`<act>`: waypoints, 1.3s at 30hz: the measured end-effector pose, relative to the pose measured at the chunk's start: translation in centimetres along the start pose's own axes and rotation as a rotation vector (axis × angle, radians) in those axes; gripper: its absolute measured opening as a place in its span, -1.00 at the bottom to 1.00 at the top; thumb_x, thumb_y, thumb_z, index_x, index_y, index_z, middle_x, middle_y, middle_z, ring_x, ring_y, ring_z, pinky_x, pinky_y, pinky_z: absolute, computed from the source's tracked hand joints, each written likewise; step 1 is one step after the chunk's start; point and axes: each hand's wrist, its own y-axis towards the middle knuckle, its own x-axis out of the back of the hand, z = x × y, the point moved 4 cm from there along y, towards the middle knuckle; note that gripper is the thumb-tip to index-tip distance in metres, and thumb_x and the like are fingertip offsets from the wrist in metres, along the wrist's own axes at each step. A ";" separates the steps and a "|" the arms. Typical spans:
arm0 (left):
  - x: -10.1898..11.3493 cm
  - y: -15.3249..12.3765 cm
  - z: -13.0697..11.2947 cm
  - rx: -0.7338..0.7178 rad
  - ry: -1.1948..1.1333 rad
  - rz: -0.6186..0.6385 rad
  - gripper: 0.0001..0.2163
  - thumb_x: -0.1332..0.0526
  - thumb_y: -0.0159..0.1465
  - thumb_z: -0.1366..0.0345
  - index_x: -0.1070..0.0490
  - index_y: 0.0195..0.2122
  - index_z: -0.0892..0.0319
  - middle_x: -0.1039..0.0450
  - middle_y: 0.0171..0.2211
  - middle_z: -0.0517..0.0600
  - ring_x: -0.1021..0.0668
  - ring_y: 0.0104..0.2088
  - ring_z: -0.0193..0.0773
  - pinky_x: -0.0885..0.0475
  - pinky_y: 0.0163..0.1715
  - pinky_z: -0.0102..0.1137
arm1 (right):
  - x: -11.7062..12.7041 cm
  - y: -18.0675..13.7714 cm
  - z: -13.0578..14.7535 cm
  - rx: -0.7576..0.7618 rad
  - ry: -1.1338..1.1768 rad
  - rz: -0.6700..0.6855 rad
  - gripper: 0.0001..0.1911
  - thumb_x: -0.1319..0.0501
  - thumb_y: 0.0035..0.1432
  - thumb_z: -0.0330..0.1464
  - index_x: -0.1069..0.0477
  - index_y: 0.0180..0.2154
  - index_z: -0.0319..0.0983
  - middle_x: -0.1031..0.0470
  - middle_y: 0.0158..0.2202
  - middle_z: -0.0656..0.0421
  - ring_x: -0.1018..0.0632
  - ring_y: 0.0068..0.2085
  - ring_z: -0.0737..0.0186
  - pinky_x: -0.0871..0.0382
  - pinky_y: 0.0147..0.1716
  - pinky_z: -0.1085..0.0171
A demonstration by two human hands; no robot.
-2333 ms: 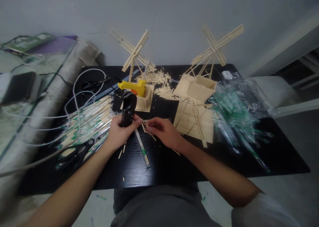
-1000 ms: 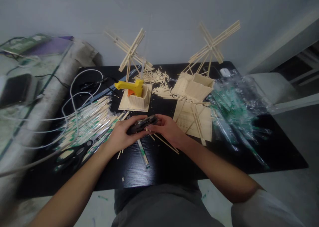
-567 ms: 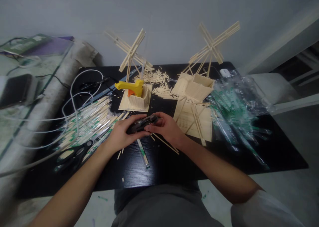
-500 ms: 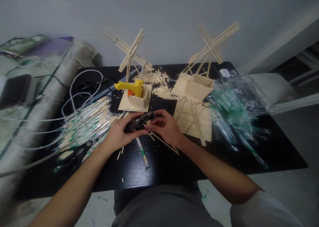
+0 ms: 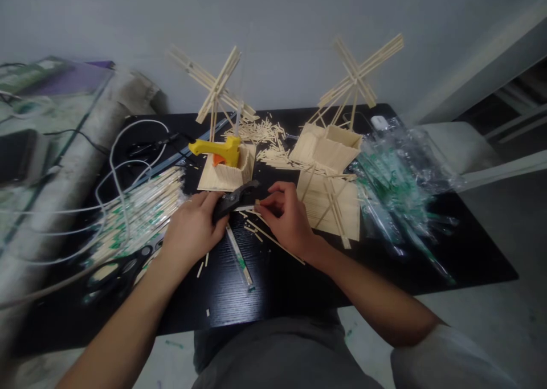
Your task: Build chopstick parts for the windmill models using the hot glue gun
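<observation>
Since half a second ago, the black plier-like tool point(image 5: 233, 200) has swung clear of the right hand point(image 5: 287, 218), leaving a gap between its head and those fingers. The left hand point(image 5: 188, 225) is wrapped round the tool's handles, head pointing away to the right; whether its jaws are parted is too small to tell. The right hand's thumb and forefinger pinch a short wooden stick point(image 5: 257, 204), its other fingers curled, just above the bench point(image 5: 277, 292). Below the hands lie loose cut sticks point(image 5: 277, 244) and a wrapped chopstick point(image 5: 240, 256). Beyond the tool, a yellow glue gun point(image 5: 228, 151) rests in a stick-built box point(image 5: 233, 177). Right of the right hand lies a flat stick panel point(image 5: 314, 209), with thin sticks crossed over it.
</observation>
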 end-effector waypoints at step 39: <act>-0.3 -0.8 -1.5 0.077 0.151 0.271 -0.80 -0.04 0.33 0.19 -0.40 -0.14 0.08 -0.59 -0.31 0.11 -0.64 -0.31 0.00 -0.24 -0.43 -0.36 | -0.1 -0.2 -0.3 -0.125 -0.084 0.039 -0.63 -0.33 0.15 -0.37 -0.12 -0.17 -0.12 -0.56 -0.39 0.27 -0.65 -0.35 0.21 -0.50 -0.30 0.25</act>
